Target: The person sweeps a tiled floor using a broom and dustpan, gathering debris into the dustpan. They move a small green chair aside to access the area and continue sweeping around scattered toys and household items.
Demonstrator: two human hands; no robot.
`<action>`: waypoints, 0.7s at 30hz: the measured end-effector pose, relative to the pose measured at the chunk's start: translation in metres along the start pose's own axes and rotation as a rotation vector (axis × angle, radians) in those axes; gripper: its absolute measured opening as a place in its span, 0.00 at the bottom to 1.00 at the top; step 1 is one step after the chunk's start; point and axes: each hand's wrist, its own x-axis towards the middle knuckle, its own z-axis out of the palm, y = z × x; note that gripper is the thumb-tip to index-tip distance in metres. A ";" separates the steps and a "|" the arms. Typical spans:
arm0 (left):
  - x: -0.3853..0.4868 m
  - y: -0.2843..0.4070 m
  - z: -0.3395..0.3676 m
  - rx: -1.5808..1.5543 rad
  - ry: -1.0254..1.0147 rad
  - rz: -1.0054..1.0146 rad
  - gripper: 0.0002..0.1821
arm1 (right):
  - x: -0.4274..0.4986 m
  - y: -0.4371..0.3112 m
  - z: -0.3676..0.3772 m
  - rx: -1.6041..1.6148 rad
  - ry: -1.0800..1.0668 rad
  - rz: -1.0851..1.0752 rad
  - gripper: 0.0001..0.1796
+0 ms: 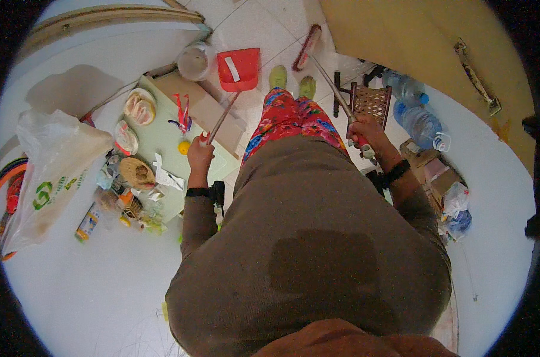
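Note:
My left hand (200,156) grips the handle of a red long-handled dustpan (247,67), whose pan lies beyond my feet to the left. A pale strip is stuck to the pan. In my right hand (369,131) is the red-ended pole of a broom (309,47). The broom's reddish bristle head rests on the tiled floor (270,26), ahead and to the right of the pan. The two tools are apart. My feet, in yellow-green shoes (278,77), stand between them.
Left stands a pale green table (163,111) bearing several objects, a yellow round item (184,147) among them. A plastic bag (51,178) hangs nearby. A bucket (194,61) sits beside the pan. Right are a woven stool (371,105), large water bottles (417,120), cardboard boxes (446,180) and a door (430,49).

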 end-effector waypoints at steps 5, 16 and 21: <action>0.037 -0.001 0.002 0.201 -0.054 0.035 0.23 | 0.061 0.011 0.012 0.438 0.087 -0.032 0.13; 0.111 0.009 -0.027 0.141 -0.222 -0.053 0.32 | 0.245 -0.107 0.071 0.286 0.088 -0.272 0.12; 0.118 0.016 -0.030 -0.003 -0.310 -0.089 0.34 | 0.186 -0.041 0.104 -0.324 0.367 -0.417 0.16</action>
